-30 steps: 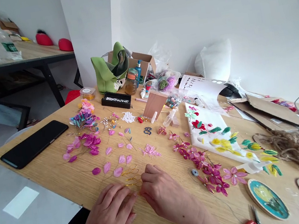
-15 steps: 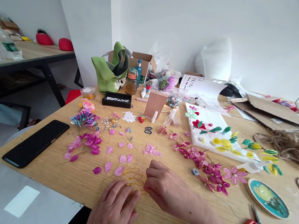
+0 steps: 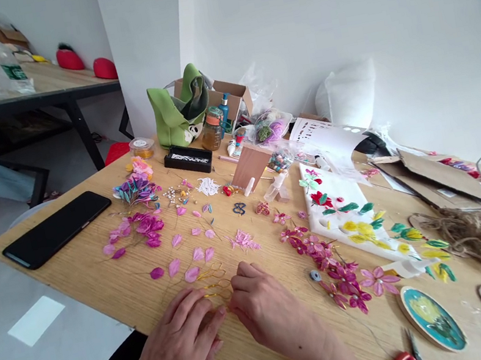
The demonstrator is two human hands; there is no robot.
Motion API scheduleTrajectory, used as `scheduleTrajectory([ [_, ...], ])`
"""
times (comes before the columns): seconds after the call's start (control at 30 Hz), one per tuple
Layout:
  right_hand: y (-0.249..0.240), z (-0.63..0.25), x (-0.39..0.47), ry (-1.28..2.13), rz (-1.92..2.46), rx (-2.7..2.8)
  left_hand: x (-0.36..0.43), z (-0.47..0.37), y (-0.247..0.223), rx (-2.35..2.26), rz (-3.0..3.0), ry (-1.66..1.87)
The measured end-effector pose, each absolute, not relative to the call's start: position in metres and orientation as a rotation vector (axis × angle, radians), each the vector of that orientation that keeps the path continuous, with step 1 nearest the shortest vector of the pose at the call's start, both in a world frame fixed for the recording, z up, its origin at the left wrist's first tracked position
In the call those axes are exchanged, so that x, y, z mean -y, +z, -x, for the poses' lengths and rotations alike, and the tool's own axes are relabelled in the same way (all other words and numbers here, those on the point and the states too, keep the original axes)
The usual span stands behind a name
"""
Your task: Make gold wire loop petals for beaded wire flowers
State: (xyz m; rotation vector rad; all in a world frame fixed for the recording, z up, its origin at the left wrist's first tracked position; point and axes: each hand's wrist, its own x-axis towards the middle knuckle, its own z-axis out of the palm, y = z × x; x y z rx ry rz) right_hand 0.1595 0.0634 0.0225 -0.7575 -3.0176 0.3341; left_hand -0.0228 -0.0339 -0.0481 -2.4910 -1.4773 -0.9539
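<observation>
Low over the table's front edge, my left hand (image 3: 177,346) is closed, its thumb and fingertips pinched together. My right hand (image 3: 270,311) is bent in a tight pinch just beside it, the fingertips of both nearly meeting. Between them runs what looks like a thin gold wire, mostly covered by the fingers. Shaped gold wire loops (image 3: 217,288) lie on the wood just beyond my left fingers. Loose pink petals (image 3: 192,274) are scattered past the loops, with a pile of pink strips (image 3: 244,240) farther back.
Magenta flowers (image 3: 344,276), a thread bobbin (image 3: 315,276), red-handled scissors (image 3: 409,358) and a painted oval plaque (image 3: 433,320) lie to the right. At the left is a black phone (image 3: 58,227). A green bag (image 3: 180,113), jar (image 3: 212,130) and black tray (image 3: 188,159) stand at the back.
My right hand has shifted slightly left, closer to my left hand. My left hand stays in nearly the same place, and the things on the table have not moved.
</observation>
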Motion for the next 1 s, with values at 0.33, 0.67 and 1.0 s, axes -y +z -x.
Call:
scheduleTrajectory([
  [0.33,0.025,-0.158,-0.063,0.396,0.782,3.057,0.033,0.023,-0.05,1.48,2.497,-0.962],
  [0.67,0.026,-0.156,-0.062,0.431,0.797,3.066,0.029,0.023,-0.034,1.432,2.489,-0.943],
  [1.0,0.019,-0.153,-0.06,0.384,0.819,3.061,0.03,0.023,-0.037,1.451,2.52,-0.929],
])
